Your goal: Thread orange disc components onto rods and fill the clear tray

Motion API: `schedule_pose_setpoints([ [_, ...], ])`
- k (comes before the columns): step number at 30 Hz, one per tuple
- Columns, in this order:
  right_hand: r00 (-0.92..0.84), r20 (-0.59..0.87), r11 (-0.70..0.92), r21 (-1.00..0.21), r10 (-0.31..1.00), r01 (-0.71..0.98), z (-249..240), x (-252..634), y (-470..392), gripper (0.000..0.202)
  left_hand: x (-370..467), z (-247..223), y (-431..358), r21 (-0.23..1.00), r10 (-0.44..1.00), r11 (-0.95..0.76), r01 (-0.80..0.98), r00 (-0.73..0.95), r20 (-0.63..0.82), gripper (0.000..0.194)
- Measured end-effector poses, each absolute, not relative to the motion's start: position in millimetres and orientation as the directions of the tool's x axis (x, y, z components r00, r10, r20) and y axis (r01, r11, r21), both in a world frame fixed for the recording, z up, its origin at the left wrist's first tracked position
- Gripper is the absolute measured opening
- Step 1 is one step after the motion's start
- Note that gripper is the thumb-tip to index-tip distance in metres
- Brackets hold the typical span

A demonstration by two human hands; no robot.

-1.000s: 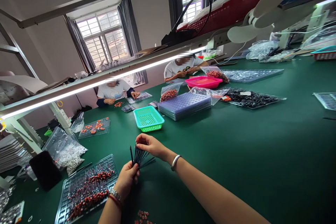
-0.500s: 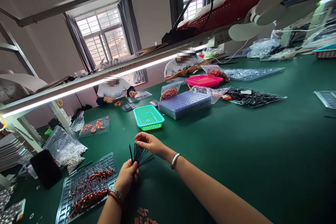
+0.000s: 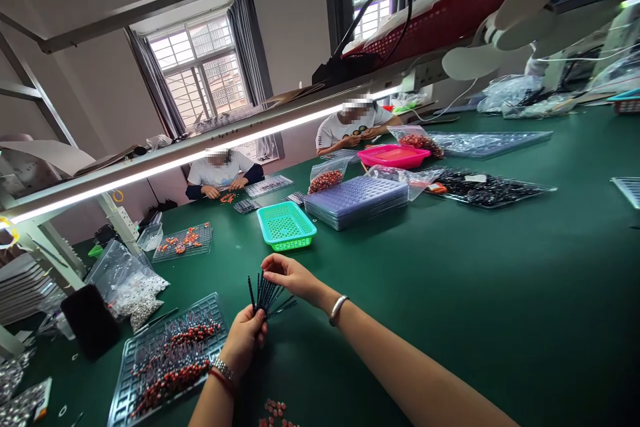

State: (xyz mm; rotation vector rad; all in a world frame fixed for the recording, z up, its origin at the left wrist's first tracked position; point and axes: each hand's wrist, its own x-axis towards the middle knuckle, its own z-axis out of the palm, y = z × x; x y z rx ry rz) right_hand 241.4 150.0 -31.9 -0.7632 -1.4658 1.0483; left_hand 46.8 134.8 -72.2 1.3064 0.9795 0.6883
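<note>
My left hand (image 3: pixel 245 337) is closed around the lower ends of a bundle of thin dark strands (image 3: pixel 270 295), which fan out upward from the fist. They look stiff and finely textured; their exact kind is too small to tell. Over the top of the fan, my right hand (image 3: pixel 295 277) has thumb and forefinger pinched at the strands' upper ends. Below the hands, small reddish beads (image 3: pixel 276 407) lie loose on the green table (image 3: pixel 450 293). Left of my left hand sits a clear gridded tray (image 3: pixel 120 367) filled with red-and-dark beaded pieces.
A green basket (image 3: pixel 286 225) stands beyond my hands, beside stacked clear trays (image 3: pixel 355 201). Farther off are a pink basket (image 3: pixel 394 156) and a tray of black pieces (image 3: pixel 493 188). A black phone (image 3: pixel 90 321) lies left. Two people sit across the table; a fan (image 3: pixel 495 33) hangs upper right.
The view has shifted slightly, moving everything a little to the right in the picture. My hands keep nearly the same pose; the strands look a bit more spread.
</note>
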Motion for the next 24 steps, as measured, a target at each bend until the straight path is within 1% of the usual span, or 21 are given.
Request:
schedule_pose_setpoints([
  [12, -0.123, 0.451, 0.459, -0.888, 0.884, 0.041, -25.8, 239.9, 154.9, 0.016, 48.1, -73.8, 141.9, 0.984, 0.849, 0.134, 0.115, 0.499, -0.174, 0.023],
  [18, -0.142, 0.458, 0.464, -0.886, 0.878, 0.013, -24.7, 238.2, 154.4, 0.017, 49.4, -75.3, 142.6, 0.984, 0.852, 0.126, 0.129, 0.493, -0.174, 0.021],
  [24, -0.156, 0.451, 0.45, -0.892, 0.879, -0.047, -21.6, 236.0, 150.4, 0.018, 50.0, -74.8, 143.3, 0.984, 0.857, 0.119, 0.135, 0.487, -0.17, 0.024],
])
